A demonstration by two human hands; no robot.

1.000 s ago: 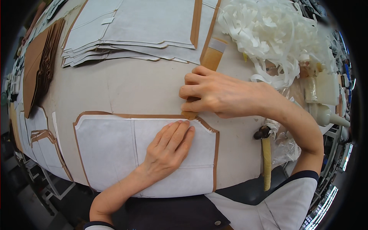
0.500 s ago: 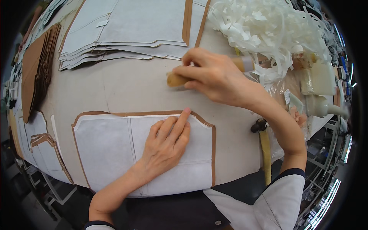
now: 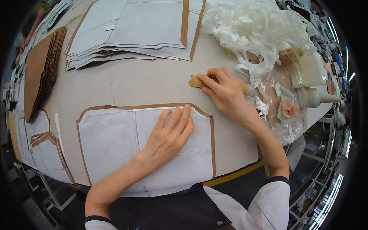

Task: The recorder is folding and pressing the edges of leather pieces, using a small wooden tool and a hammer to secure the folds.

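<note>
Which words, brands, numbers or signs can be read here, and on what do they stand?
None can be read.
White tag on the upper panels: too small to read.
Pale slip by the clear plastic: too small to read.
Stick, nearer panel: none readable.

- Near side of the table (image 3: 88, 84): a panel (image 3: 117, 138), left hand (image 3: 170, 132) on it.
- Beyond its far right corner: right hand (image 3: 226, 94), holding a tool (image 3: 197, 81).
- Across the table: stacked sheets (image 3: 142, 27), a heap of strips (image 3: 257, 30) to their right.
- Over left: folded bundle (image 3: 40, 73), smaller pieces (image 3: 48, 151) nearer.
- Far right: a bottle (image 3: 309, 98).
</note>
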